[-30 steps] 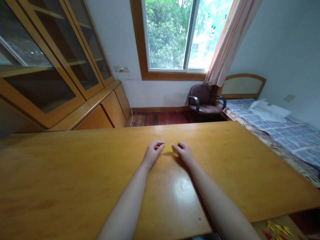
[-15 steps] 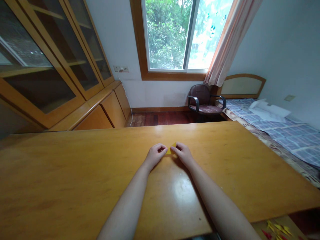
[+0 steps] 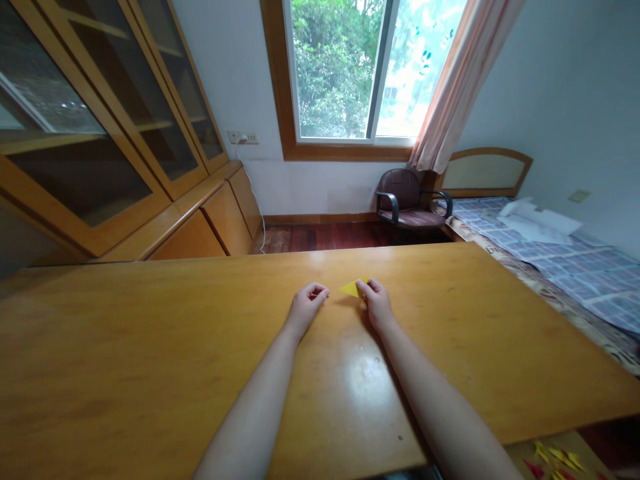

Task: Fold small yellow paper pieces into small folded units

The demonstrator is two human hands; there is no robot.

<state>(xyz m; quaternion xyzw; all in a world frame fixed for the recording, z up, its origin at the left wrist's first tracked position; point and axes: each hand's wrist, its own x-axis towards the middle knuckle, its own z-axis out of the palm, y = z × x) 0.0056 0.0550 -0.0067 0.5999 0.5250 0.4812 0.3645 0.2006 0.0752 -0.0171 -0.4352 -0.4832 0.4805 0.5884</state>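
Note:
A small piece of yellow paper (image 3: 351,289), folded to a pointed shape, is pinched between the thumb and fingers of my right hand (image 3: 377,301). Its tip points left, just above the wooden table (image 3: 165,347). My left hand (image 3: 306,307) is a short way to the left, apart from the paper. The thumb and fingers there are curled together at the tips, with nothing visible between them. My right fingers cover part of the paper.
Several yellow and red folded paper pieces (image 3: 560,460) lie on a lower brown surface at the bottom right. A dark object (image 3: 407,473) shows at the near table edge. Beyond the table are a chair (image 3: 405,197), a bed (image 3: 565,247) and a glass-door cabinet (image 3: 165,193).
My left hand has let go of the yellow paper and moved slightly left. My right hand has shifted right and slightly away from me with the paper, showing more of it.

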